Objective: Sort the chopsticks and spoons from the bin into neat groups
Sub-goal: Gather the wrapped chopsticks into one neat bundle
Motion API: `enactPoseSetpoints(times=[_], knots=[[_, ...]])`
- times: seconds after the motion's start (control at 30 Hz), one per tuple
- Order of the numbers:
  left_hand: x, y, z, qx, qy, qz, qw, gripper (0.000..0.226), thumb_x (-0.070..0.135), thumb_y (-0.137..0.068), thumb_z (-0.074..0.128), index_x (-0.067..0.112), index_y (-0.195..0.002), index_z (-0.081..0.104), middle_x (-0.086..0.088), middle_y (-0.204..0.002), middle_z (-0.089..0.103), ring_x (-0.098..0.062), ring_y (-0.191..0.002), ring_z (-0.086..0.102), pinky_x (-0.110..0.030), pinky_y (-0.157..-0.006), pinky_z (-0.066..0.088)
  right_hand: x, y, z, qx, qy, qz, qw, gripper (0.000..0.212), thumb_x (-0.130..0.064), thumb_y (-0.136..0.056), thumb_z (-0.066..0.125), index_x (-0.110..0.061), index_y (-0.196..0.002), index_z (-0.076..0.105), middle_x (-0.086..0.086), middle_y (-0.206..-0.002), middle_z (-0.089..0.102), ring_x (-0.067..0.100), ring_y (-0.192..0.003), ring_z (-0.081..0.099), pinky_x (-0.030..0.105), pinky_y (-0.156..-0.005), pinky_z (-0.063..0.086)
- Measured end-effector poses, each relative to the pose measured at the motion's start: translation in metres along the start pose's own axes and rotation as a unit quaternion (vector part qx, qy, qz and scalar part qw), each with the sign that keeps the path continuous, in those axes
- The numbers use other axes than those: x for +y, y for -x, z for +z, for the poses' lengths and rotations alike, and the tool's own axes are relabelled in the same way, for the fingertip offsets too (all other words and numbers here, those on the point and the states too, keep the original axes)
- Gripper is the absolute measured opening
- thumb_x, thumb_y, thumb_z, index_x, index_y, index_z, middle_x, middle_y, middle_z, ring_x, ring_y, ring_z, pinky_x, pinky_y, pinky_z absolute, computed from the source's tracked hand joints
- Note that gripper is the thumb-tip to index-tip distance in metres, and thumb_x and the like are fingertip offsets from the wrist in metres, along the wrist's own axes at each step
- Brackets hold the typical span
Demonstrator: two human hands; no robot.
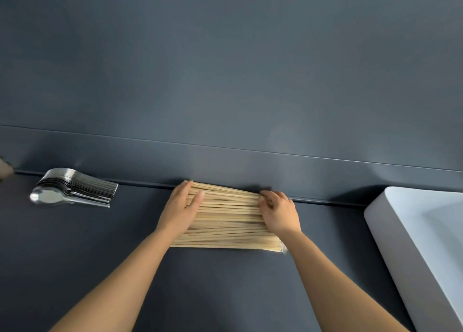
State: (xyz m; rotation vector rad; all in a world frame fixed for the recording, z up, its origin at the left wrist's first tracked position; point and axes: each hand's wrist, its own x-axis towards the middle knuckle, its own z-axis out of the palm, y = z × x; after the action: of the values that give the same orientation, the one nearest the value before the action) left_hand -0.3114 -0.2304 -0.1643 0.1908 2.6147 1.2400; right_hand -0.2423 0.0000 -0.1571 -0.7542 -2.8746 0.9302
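Far left edge: a small brownish thing (5, 168), cut off by the frame, not identifiable.

Stack of metal spoons (75, 189): nested, bowls left, handles pointing right. Lies on the dark countertop (225, 294) close to the back wall (225, 81), well apart from the rest.

Left hand (179, 210): fingers straight and close together, laid flat on the left end of the wooden chopsticks (226, 222), thumb on top of them.

Chopsticks: centre of the counter, a flat layer lying left to right and slightly fanned. Far edge touches the wall strip.

Right hand (280, 212): on the right end of the layer, fingers bent with tips down on the sticks. Cannot tell if it grips or only presses.

White bin (400, 251): far right, partly out of frame, apart from the chopsticks.
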Motion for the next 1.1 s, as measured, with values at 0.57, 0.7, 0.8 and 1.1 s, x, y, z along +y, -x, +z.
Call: enactPoseSetpoints(times=[0.57, 0.7, 0.8, 1.1], knots=[[-0.001, 0.001, 0.000, -0.071, -0.332, 0.136, 0.931, 0.104, 0.086, -0.069, -0.009, 0.029, -0.155, 0.007, 0.004, -0.163, -0.002, -0.014, -0.149, -0.008, -0.040, -0.119, 0.008, 0.002, 0.028, 0.017, 0.069, 0.206, -0.134, 0.967, 0.077, -0.056, -0.089, -0.003, -0.025, -0.145, 0.040, 0.007, -0.156, 0.029, 0.025, -0.147, 0.019, 0.043, -0.117, 0.001], [-0.002, 0.010, 0.001, -0.087, -0.372, 0.138, 0.914, 0.097, 0.084, -0.073, -0.002, 0.031, -0.154, -0.002, 0.003, -0.161, -0.014, -0.017, -0.147, -0.017, -0.041, -0.119, -0.001, 0.005, 0.037, 0.022, 0.027, 0.206, -0.140, 0.968, 0.100, -0.072, -0.078, -0.023, -0.026, -0.152, 0.025, 0.008, -0.162, 0.007, 0.025, -0.150, 0.001, 0.048, -0.118, -0.001], [-0.002, 0.010, 0.001, -0.067, -0.374, 0.139, 0.915, 0.089, 0.082, -0.076, -0.003, 0.037, -0.153, -0.002, 0.002, -0.160, -0.020, -0.017, -0.147, -0.020, -0.045, -0.119, -0.007, 0.004, 0.039, 0.022, 0.016, 0.206, -0.145, 0.968, 0.093, -0.072, -0.079, -0.019, -0.029, -0.153, 0.019, 0.004, -0.162, 0.001, 0.023, -0.149, -0.003, 0.048, -0.119, -0.004], [-0.006, 0.026, 0.008, 0.007, -0.072, 0.042, 0.997, 0.059, 0.036, -0.103, 0.037, 0.028, -0.155, 0.011, 0.008, -0.162, -0.008, -0.013, -0.148, 0.010, -0.033, -0.113, 0.023, 0.016, 0.058, 0.018, 0.003, 0.188, -0.163, 0.968, 0.082, -0.067, -0.083, -0.014, -0.032, -0.154, 0.011, -0.001, -0.162, -0.005, 0.017, -0.148, -0.013, 0.043, -0.117, -0.008]])
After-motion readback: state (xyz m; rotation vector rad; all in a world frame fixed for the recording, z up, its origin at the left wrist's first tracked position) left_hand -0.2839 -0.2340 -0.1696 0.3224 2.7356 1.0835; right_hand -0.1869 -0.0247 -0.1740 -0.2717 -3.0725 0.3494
